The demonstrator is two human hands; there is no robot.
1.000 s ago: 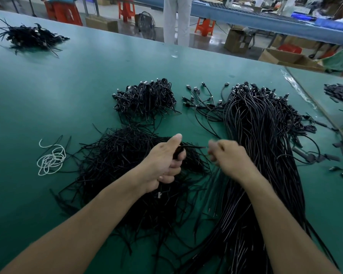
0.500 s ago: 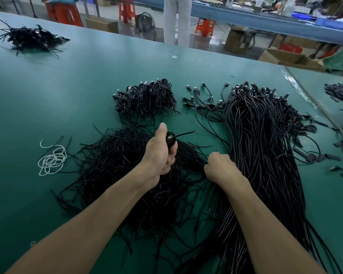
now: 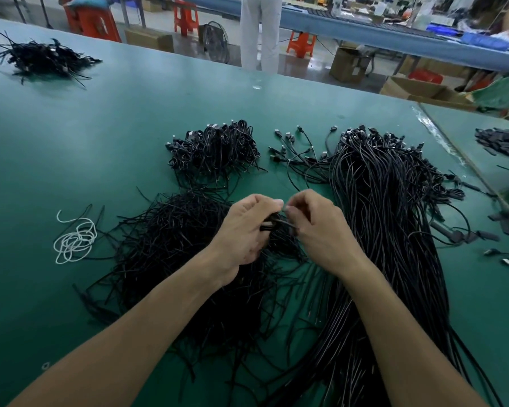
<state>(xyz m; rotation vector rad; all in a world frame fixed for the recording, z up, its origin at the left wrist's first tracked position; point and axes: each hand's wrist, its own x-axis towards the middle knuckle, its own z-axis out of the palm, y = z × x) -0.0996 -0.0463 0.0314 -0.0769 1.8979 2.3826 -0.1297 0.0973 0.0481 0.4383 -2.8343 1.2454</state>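
Note:
My left hand (image 3: 244,233) and my right hand (image 3: 321,227) meet over the middle of the green table (image 3: 100,136). Between them is a small coiled black cable (image 3: 272,223); the left hand grips it and the right hand pinches a thin black tie at its side. Under the hands lies a loose heap of black twist ties (image 3: 174,245). A long thick bundle of black cables (image 3: 388,230) stretches along the right. A pile of coiled, tied cables (image 3: 215,148) sits behind the hands.
A white string coil (image 3: 75,240) lies at the left. Another black pile (image 3: 44,58) sits at the far left corner. Loose connectors (image 3: 299,145) lie at centre back, more parts (image 3: 500,142) at the right. A person's legs (image 3: 260,30), red stools and boxes stand beyond the table.
My right hand rose from the cable bundle and came back to the left hand, pinching the tie at the coil. The left hand dropped slightly and turned toward it.

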